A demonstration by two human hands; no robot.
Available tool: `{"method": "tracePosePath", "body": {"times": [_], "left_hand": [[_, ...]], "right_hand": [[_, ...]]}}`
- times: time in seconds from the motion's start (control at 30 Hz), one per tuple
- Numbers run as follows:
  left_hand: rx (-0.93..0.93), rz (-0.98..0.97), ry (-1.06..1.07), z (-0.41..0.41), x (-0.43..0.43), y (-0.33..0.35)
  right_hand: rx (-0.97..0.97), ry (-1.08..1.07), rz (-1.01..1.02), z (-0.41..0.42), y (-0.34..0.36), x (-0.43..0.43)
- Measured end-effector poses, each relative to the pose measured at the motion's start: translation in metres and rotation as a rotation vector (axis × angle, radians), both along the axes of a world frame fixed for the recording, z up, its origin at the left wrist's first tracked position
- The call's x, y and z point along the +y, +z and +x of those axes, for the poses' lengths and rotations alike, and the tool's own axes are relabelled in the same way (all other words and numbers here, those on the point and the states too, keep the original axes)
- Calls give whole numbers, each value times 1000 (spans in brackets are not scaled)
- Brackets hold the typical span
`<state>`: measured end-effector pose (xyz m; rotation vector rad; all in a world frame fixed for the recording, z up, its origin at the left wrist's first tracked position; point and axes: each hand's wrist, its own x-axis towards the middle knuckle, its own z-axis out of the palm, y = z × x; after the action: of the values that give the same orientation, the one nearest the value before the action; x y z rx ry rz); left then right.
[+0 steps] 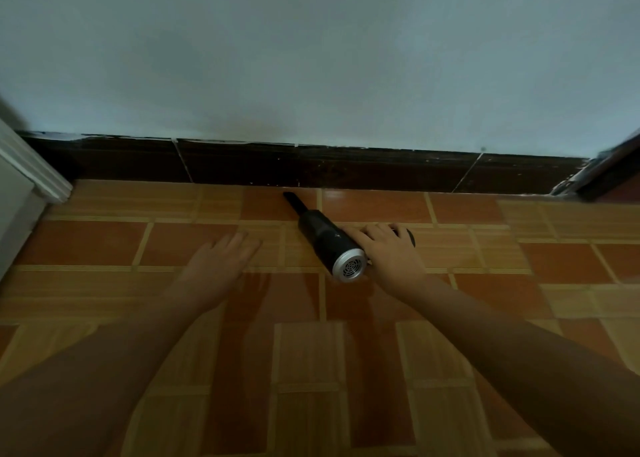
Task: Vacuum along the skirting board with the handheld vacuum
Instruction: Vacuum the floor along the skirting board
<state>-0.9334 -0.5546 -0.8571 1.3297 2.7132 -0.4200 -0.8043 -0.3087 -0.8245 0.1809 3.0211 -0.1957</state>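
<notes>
A black handheld vacuum (322, 231) with a silver vented rear end lies low over the orange tiled floor. Its thin nozzle points up and left, with the tip close to the dark brown skirting board (311, 167). My right hand (389, 250) is wrapped over the vacuum's handle on its right side. My left hand (221, 257) hovers flat, palm down, fingers spread, over the floor to the left of the vacuum and holds nothing.
A pale blue-grey wall (311, 58) rises above the skirting board. A white door frame or cabinet edge (31, 176) stands at the left. A dark frame edge (609, 172) shows at the far right. The floor has orange and tan tiles (311, 370).
</notes>
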Motion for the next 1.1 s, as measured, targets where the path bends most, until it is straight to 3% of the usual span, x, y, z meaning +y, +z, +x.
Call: {"method": "tracePosePath", "body": {"times": [0.2,0.5,0.73,0.83,1.0,1.1], "left_hand": [[50,-163,-45,22,31,26],[-4,-172,-18,60,96,63],[-1,-1,41,101,134,91],[-81,176,200,113,136,91],[-225,632,588,127,147,72],[-293,628,540,131,156,61]], "right_hand": [[-13,69,30,20,11,51],[-61,218,24,23,16,109],[50,258,-83,26,15,125],[51,239,-104,28,17,126],[78,188,-131,29,9,124],[86,192,-107,26,8,123]]}}
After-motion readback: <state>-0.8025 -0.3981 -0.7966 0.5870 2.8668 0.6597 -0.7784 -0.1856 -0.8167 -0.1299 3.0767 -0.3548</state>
